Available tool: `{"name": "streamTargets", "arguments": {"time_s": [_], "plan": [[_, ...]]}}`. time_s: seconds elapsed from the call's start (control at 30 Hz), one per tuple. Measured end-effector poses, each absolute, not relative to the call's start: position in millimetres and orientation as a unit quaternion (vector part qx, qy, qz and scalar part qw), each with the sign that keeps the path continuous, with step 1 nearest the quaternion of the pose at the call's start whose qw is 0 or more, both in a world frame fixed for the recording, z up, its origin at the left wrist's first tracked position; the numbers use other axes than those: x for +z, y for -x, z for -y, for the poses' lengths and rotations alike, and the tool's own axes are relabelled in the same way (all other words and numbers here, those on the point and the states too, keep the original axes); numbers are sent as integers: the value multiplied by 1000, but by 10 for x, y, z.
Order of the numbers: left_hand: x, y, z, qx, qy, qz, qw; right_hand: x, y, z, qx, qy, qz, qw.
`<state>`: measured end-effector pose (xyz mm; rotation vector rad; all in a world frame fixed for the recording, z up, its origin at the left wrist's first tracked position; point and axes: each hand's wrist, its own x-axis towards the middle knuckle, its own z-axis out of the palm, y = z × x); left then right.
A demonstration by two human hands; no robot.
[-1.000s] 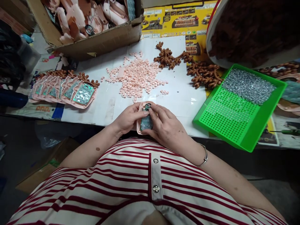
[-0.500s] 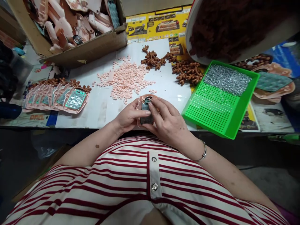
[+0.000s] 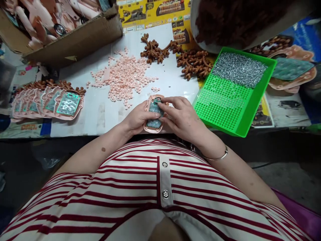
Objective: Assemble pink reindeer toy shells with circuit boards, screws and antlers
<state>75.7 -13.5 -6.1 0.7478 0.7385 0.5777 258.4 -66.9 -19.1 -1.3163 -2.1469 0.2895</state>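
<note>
A pink plastic toy shell [image 3: 153,113] with a green circuit board inside is held at the table's near edge. My left hand [image 3: 137,119] grips its left side, thumb across the board. My right hand [image 3: 181,117] curls round the right side, its fingertips pinching at the small round part near the shell's top. A loose heap of small pink rings [image 3: 124,77] lies just beyond on the white sheet [image 3: 105,110].
A row of assembled pink shells [image 3: 47,103] lies at the left. Brown antler pieces [image 3: 175,57] sit at the back. A green perforated tray [image 3: 233,97] holds several silver screws [image 3: 238,68]. A cardboard box [image 3: 75,33] of pink parts stands at the back left.
The view has swung right and down, so the table things sit further left and higher. The shell now lies flatter in my hands, its board facing up.
</note>
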Motion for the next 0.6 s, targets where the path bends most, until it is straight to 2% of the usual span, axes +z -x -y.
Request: {"name": "streamTargets", "arguments": {"time_s": [0.6], "plan": [[-89, -707, 104, 269, -326, -378, 824, -205, -2459, 684, 94, 509, 805, 289]]}}
